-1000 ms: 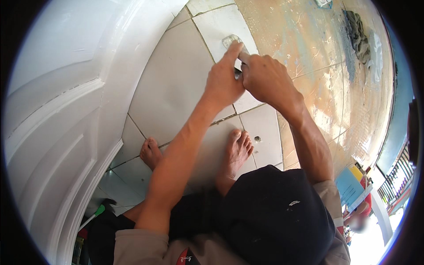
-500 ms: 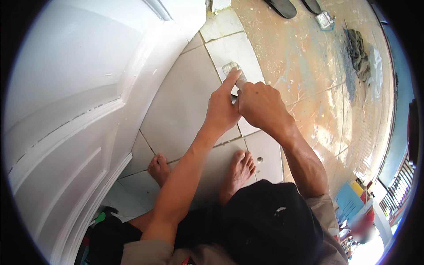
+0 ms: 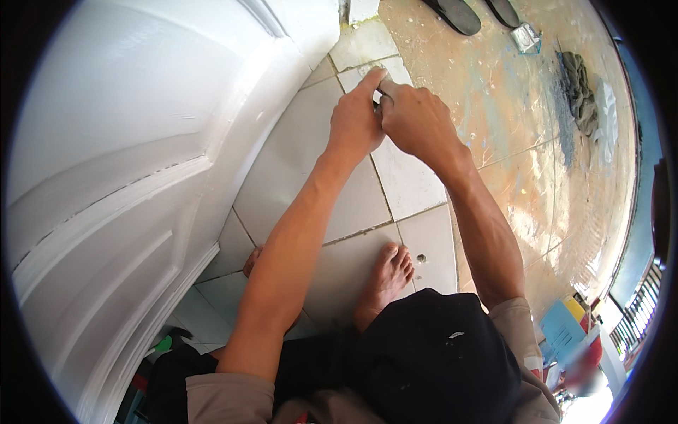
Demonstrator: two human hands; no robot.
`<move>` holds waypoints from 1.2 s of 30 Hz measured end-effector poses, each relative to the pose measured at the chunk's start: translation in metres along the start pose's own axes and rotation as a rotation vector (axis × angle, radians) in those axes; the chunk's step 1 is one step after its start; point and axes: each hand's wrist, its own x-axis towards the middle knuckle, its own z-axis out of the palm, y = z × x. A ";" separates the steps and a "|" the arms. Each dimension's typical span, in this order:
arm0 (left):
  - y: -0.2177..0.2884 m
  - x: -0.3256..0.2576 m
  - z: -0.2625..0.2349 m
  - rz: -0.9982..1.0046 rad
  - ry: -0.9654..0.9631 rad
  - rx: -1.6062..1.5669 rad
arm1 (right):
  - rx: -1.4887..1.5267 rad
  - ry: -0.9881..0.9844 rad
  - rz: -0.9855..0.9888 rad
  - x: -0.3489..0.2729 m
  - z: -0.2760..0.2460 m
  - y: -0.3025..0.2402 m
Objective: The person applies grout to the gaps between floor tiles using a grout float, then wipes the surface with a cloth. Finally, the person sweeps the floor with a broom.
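My left hand [image 3: 355,119] and my right hand [image 3: 418,116] are pressed together, reaching far out over a strip of pale floor tiles [image 3: 409,180]. Both are closed on a worn grey hand tool [image 3: 385,88]. Only a short length of it shows between my left thumb and my right fist, with a pale, speckled rounded end just beyond. My fingers hide the rest, so its exact kind cannot be made out. The left thumb lies stretched along it. A bare foot [image 3: 387,279] rests on the tiles nearer to me.
A white panelled door [image 3: 141,127] stands close on the left. Dark sandals [image 3: 458,15], a small pale container [image 3: 525,39], a crumpled dark cloth [image 3: 579,92] and clear plastic [image 3: 606,113] lie on the stained brown floor [image 3: 515,177]. Blue sheets [image 3: 561,328] are at the lower right.
Both hands have moved farther away from me across the tiles, taking the grey tool with them. My arms are more stretched, and the left forearm now covers most of one foot.
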 end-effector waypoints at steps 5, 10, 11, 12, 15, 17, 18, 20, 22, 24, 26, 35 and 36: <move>-0.007 -0.004 0.003 0.136 0.199 0.022 | 0.041 0.080 -0.039 0.000 -0.001 -0.009; -0.011 0.011 0.003 0.063 0.144 -0.035 | -0.033 -0.048 -0.004 0.024 -0.008 -0.011; -0.016 0.014 0.002 0.073 0.160 -0.035 | -0.034 -0.087 0.005 0.029 -0.011 -0.017; -0.015 0.022 0.000 0.092 0.168 -0.075 | -0.044 -0.103 0.009 0.036 -0.020 -0.022; -0.018 0.028 -0.002 0.128 0.219 -0.120 | -0.072 -0.109 -0.006 0.045 -0.028 -0.029; -0.015 0.002 0.008 0.130 0.302 -0.058 | -0.096 -0.047 -0.058 0.030 -0.020 -0.026; -0.016 0.004 0.008 0.085 0.295 -0.140 | -0.076 -0.133 -0.054 0.031 -0.024 -0.027; -0.015 0.036 -0.006 0.111 0.234 -0.134 | -0.075 -0.244 0.032 0.054 -0.043 -0.034; -0.015 0.042 -0.011 0.090 0.202 -0.133 | -0.121 -0.388 0.116 0.068 -0.050 -0.041; -0.028 0.022 0.000 0.125 0.308 -0.091 | -0.135 -0.231 -0.008 0.051 -0.032 -0.040; -0.020 0.022 0.003 0.035 0.284 -0.164 | -0.133 -0.092 -0.082 0.049 -0.025 -0.029; -0.022 0.036 -0.003 0.046 0.295 -0.153 | -0.174 -0.231 -0.023 0.062 -0.041 -0.044; -0.015 0.055 -0.011 0.037 0.224 -0.188 | -0.163 -0.263 0.029 0.072 -0.049 -0.043</move>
